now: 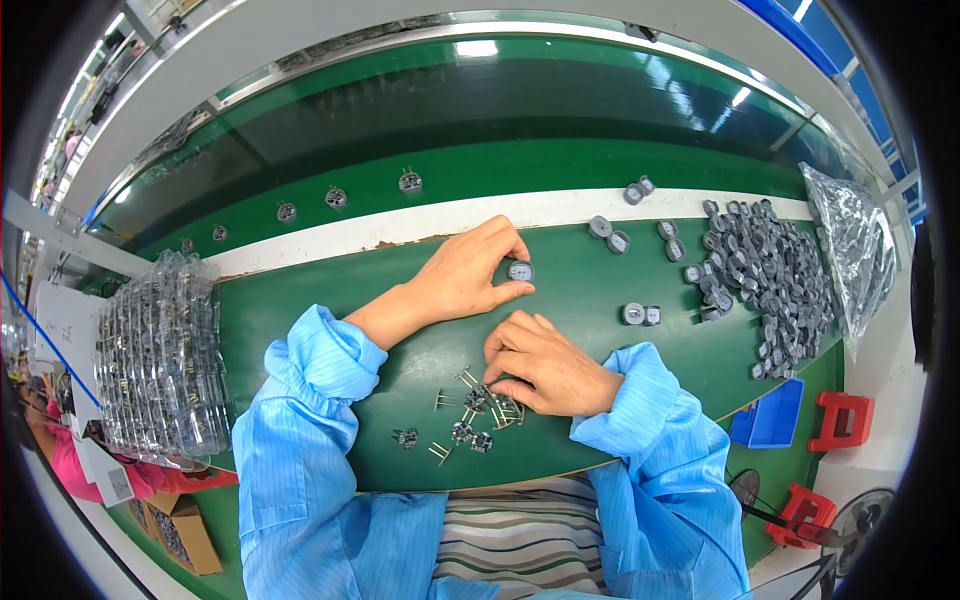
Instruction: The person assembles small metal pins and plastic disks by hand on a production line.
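Observation:
My left hand [462, 272] holds a grey round plug housing [521, 271] between thumb and fingers, above the green work surface. Nearer to me, my right hand [552, 368] is curled down over a small pile of dark plug inserts [476, 399] with metal prongs. Its thumb and fingertips close on an insert at the pile's right side, partly hidden by the fingers. Around the pile lie a loose insert [405, 438] and a pair of prongs [440, 453].
A heap of grey housings [765, 270] lies right, beside a clear plastic bag [850, 245]; several stray housings [618, 243] lie nearer. Stacked clear trays [165, 360] stand left. Beyond a white ledge [330, 240], several parts [410, 181] sit on a green belt [480, 165].

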Demonstrator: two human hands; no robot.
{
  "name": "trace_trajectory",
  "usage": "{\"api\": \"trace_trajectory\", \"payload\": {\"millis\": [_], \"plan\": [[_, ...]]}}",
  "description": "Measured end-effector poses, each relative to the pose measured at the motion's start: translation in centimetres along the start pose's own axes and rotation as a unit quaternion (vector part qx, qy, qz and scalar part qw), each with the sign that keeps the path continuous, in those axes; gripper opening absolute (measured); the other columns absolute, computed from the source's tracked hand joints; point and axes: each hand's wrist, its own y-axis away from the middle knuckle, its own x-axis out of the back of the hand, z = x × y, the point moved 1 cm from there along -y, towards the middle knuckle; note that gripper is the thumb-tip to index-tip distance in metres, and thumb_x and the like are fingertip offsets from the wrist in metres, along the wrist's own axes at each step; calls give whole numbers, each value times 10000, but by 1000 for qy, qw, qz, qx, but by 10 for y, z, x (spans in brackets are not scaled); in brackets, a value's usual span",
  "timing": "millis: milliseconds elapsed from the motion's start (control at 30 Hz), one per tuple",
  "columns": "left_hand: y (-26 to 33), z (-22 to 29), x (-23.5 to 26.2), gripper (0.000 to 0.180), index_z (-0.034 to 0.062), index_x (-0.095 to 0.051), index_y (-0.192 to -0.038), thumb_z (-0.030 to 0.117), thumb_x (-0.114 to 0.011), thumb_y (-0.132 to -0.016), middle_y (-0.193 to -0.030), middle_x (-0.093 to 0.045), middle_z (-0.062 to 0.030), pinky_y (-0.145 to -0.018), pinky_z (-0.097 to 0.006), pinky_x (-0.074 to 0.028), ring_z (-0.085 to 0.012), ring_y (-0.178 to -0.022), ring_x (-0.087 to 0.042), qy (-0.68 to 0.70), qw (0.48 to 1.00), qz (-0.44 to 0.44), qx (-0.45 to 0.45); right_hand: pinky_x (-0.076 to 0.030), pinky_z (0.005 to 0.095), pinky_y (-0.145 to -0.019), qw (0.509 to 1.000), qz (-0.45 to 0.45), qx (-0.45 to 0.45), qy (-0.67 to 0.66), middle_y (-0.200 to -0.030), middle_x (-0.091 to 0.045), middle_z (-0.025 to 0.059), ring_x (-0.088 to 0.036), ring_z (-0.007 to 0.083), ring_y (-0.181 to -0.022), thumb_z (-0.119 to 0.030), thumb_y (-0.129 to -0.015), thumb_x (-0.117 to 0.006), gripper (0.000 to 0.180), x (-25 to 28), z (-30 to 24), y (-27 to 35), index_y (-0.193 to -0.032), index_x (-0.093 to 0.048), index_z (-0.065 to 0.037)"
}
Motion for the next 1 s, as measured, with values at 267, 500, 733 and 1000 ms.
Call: {"api": "trace_trajectory", "payload": {"millis": [267,500,733,1000], "plan": [[-4,-2,-9,342,82,-636,-1035,258,-860,-845,-996,-642,-90,-803,-428,-536,-311,-938,-652,27,999,7,-27,-515,429,-831,990,61,-59,-112,-1011,-634,96,-629,315,-951,-93,-948,-732,110,-1,6,7,-1017,-656,-54],[-3,0,-7,306,89,-668,-1001,238,-873,-830,-958,-655,-69,-750,-404,-538,-276,-889,-656,25,999,25,-41,-525,441,-754,933,270,-127,202,-939,-607,138,-611,342,-887,61,-831,-747,195,33,15,9,-971,-641,-23],[0,8,-3,324,94,-690,-1005,270,-883,-813,-984,-666,-65,-789,-419,-539,-287,-934,-674,29,999,-8,-16,-517,448,-748,927,302,-194,107,-939,-604,126,-607,334,-904,23,-821,-782,238,23,37,7,-1019,-657,-17],[-1,12,-9,361,97,-706,-1017,304,-906,-799,-1040,-636,-59,-820,-427,-534,-289,-1000,-665,11,1000,-21,12,-505,407,-710,922,362,-134,42,-932,-644,88,-619,292,-900,-32,-843,-836,152,25,46,4,-892,-694,-15]]}}
